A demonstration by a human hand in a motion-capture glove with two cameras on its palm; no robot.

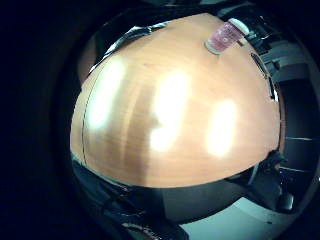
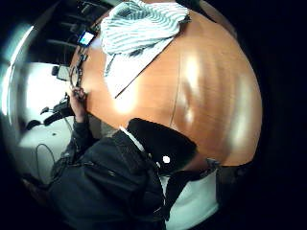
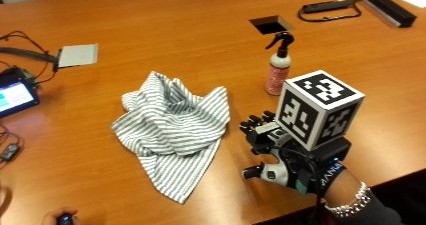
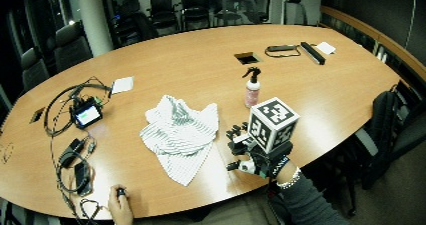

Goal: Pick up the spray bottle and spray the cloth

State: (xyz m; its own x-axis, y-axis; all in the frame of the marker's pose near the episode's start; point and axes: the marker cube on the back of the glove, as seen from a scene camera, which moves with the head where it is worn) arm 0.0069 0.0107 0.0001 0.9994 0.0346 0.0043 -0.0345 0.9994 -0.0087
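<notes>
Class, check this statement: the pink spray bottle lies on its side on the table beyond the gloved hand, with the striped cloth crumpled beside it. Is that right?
Not quite. The spray bottle stands upright, not on its side; the outside view shows this. The rest holds: it is beyond the gloved hand, with the striped cloth crumpled beside it.

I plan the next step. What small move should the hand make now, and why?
Probably reach forward toward the spray bottle. The right hand hovers over the table, holding nothing; the bottle stands upright just beyond it, untouched, beside the striped cloth.

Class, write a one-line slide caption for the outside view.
Gloved right hand hovers open above the table, between the striped cloth and the upright spray bottle.
</notes>
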